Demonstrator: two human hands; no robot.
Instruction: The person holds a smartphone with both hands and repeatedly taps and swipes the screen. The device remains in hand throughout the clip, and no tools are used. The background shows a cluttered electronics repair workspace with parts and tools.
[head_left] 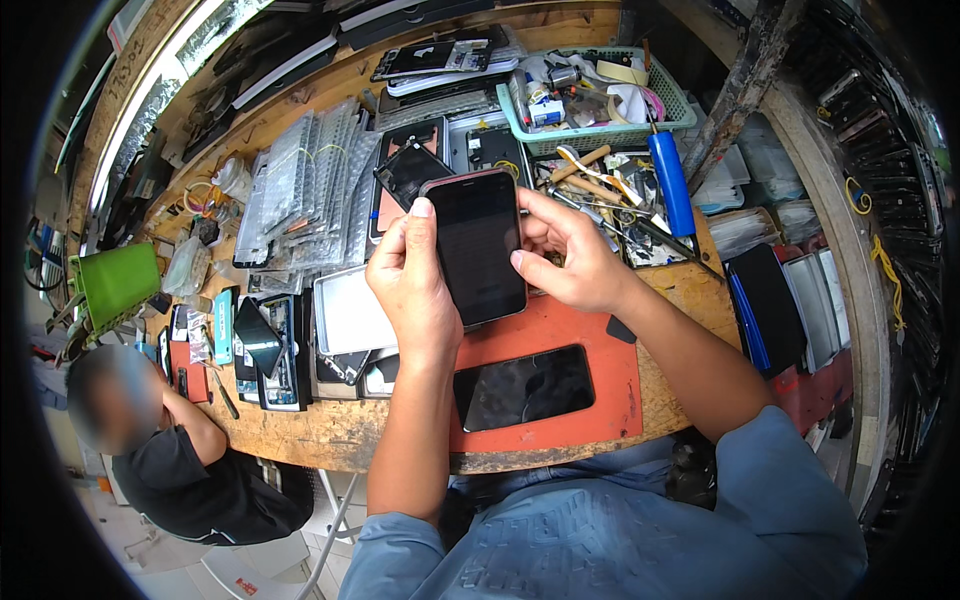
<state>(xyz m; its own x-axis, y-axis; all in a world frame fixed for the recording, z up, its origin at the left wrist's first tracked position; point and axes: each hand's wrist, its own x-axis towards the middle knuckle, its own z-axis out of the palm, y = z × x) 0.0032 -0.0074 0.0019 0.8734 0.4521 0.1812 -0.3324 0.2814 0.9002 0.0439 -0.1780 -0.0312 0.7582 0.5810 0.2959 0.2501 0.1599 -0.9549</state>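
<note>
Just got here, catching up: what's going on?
A person holds a dark-screened phone, the left hand gripping its left side and the right hand at its right edge, above an orange mat. A second phone lies screen up on the mat, nearer the person's body. A light green basket of odds and ends is farther back.

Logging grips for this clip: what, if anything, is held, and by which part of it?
A dark phone, by its long sides: left hand on its left edge, right hand on its right edge.
</note>
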